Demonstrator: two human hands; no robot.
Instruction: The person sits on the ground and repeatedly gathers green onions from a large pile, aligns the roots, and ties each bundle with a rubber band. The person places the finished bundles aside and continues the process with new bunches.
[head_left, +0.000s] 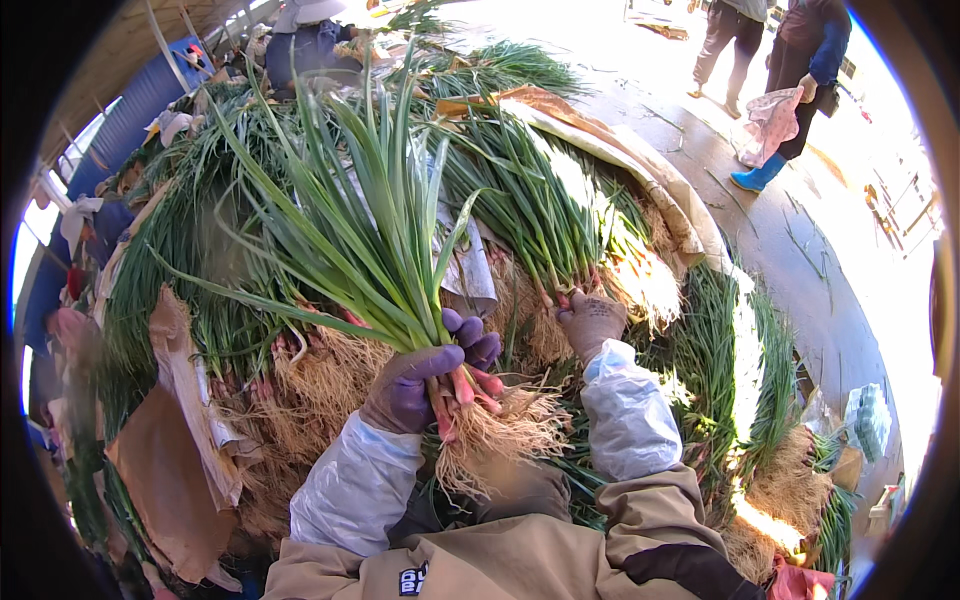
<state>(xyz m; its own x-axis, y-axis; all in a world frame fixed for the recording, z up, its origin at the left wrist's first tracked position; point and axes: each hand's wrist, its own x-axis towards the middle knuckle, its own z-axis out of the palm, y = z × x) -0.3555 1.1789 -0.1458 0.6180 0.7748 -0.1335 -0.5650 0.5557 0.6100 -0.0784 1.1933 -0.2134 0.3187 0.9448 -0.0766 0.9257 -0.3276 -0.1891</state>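
Observation:
My left hand (420, 382), in a purple-stained glove, is shut around a bunch of green onions (382, 247) just above their reddish bases. The long leaves fan upward, and the pale roots (502, 435) hang below my fist. My right hand (594, 322), in a tan glove, reaches into the pile ahead. Its fingers are closed at the reddish lower ends of some green onions (544, 217) lying there; the fingertips are partly hidden. Whitish plastic sleeve covers wrap both my forearms.
More green onions (187, 247) are heaped at left, with a brown sheet (172, 480) beside them. A rolled cloth (637, 165) edges the pile. Further bundles (780, 480) lie at right. Two people stand on the paved floor (750, 217); another person (307, 52) is at the far end.

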